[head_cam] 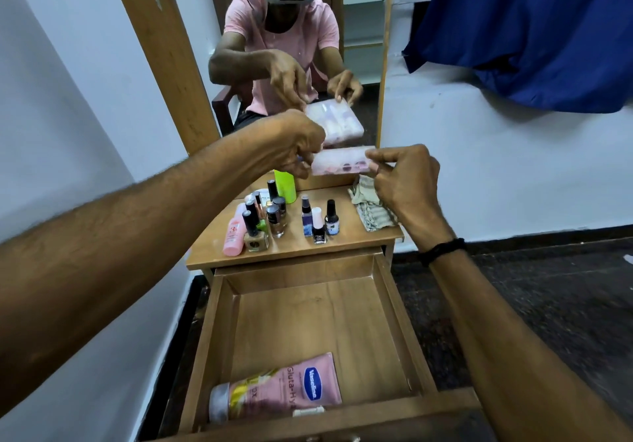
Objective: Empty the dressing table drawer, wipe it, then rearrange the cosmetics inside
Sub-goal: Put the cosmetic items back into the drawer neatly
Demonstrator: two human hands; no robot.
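Both my hands hold a flat translucent pink cosmetics case (339, 164) in the air above the dressing table top (363, 236). My left hand (294, 143) pinches its left end and my right hand (404, 174) pinches its right end. Below, the wooden drawer (308, 314) is pulled out; a pink Vaseline lotion tube (281, 386) lies along its front wall and the remaining floor is bare. On the table top stand several nail polish bottles (274, 222), a pink bottle (233, 232), a green bottle (286, 184) and a crumpled cloth (371, 208).
A wood-framed mirror (291, 47) behind the table reflects a person and the case. A blue cloth (531, 30) hangs at the upper right. A white wall stands on the left, and the dark floor (548, 304) lies to the right.
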